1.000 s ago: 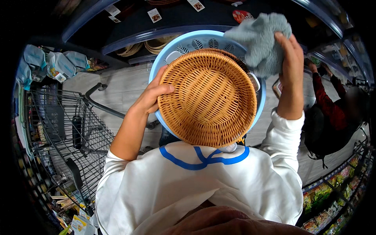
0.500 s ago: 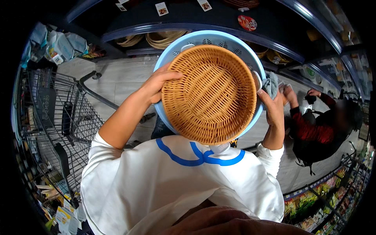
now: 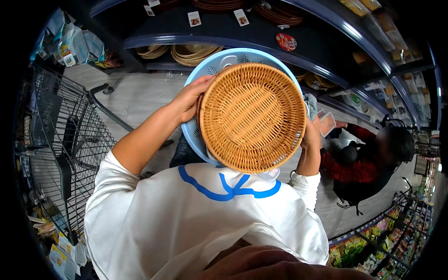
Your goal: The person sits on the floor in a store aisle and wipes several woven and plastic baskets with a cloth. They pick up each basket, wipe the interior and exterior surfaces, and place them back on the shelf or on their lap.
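Note:
A round tan wicker basket (image 3: 254, 116) is tilted with its open side toward me. Behind it is a light blue plastic basket (image 3: 277, 61) with leaf-shaped cutouts and a pale handle. My left hand (image 3: 190, 99) is closed on the wicker basket's left rim, fingertips over the edge. On the opposite side, my right hand (image 3: 311, 134) is closed at the blue basket's rim, its fingers partly hidden by the wicker. A grey cloth (image 3: 310, 103) lies beside that hand. A clear plastic container (image 3: 327, 124) shows just past it; I cannot tell who holds it.
Dark shelving (image 3: 210, 39) with wicker trays and price cards runs ahead. A black wire shopping cart (image 3: 70, 149) stands at left. Close on the right is another person (image 3: 359, 163) in red and black. Packaged goods (image 3: 373, 247) fill racks at lower right.
The wicker basket has shifted slightly right and down against the blue one. My right hand has moved left and lower, and the other person has come nearer. The clear container now shows plainly.

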Available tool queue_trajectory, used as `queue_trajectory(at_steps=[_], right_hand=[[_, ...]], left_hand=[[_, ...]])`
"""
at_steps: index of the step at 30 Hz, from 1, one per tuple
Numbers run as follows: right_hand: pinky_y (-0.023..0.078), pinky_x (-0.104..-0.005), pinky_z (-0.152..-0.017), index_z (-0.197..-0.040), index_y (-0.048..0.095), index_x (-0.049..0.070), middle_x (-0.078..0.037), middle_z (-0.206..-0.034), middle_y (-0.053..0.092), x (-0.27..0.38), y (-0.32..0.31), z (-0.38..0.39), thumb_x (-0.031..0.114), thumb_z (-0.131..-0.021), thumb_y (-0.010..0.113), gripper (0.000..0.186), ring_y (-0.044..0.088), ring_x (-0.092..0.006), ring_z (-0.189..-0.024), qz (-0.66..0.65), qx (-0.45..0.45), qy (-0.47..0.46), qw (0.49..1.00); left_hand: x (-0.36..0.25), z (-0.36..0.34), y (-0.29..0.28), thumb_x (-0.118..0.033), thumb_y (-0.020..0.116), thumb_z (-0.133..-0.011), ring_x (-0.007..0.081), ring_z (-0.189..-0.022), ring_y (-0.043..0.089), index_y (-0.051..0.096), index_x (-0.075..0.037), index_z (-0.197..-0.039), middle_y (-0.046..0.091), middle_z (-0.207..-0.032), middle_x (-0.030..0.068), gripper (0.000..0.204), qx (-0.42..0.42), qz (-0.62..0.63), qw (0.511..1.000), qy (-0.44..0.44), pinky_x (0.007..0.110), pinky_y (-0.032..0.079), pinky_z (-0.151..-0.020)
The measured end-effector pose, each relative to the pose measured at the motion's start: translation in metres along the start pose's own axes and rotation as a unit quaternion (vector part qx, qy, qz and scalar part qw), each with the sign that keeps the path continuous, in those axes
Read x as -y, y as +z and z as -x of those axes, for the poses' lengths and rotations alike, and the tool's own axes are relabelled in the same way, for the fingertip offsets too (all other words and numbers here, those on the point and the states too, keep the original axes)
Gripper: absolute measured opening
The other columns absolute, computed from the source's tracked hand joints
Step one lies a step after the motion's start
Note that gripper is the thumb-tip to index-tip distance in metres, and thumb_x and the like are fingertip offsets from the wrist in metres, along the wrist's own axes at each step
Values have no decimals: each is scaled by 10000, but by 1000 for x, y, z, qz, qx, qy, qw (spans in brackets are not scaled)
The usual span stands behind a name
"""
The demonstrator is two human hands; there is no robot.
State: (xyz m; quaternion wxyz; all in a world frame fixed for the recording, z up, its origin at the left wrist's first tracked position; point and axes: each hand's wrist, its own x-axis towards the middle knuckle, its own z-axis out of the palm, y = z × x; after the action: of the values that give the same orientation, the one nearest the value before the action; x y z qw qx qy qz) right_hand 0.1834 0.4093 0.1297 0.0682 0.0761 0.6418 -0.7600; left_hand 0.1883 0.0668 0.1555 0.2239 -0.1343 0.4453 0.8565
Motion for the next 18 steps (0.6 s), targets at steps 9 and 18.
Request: queue_trajectory(at_steps=[9,18], right_hand=[[483,-277,-718,-1083,543,-22,-68,-986,606,9,7,9,109,-799,621,323,592,-147,-824,-30,-26,-9,999],[451,-268,-741,-1041,575,-11,-53,-974,604,32,-9,15,109,-746,644,326,573,-138,-822,24,-61,-39,997]], left_hand=[[-9,8,1,-227,584,-863,187,-1031,571,370,-30,-1303,549,-1151,128,527,119,10,992,-52,305,504,-869],[8,7,2,-320,509,-884,192,-893,631,546,-1,-1121,620,-1024,122,400,137,11,988,72,296,552,-769]])
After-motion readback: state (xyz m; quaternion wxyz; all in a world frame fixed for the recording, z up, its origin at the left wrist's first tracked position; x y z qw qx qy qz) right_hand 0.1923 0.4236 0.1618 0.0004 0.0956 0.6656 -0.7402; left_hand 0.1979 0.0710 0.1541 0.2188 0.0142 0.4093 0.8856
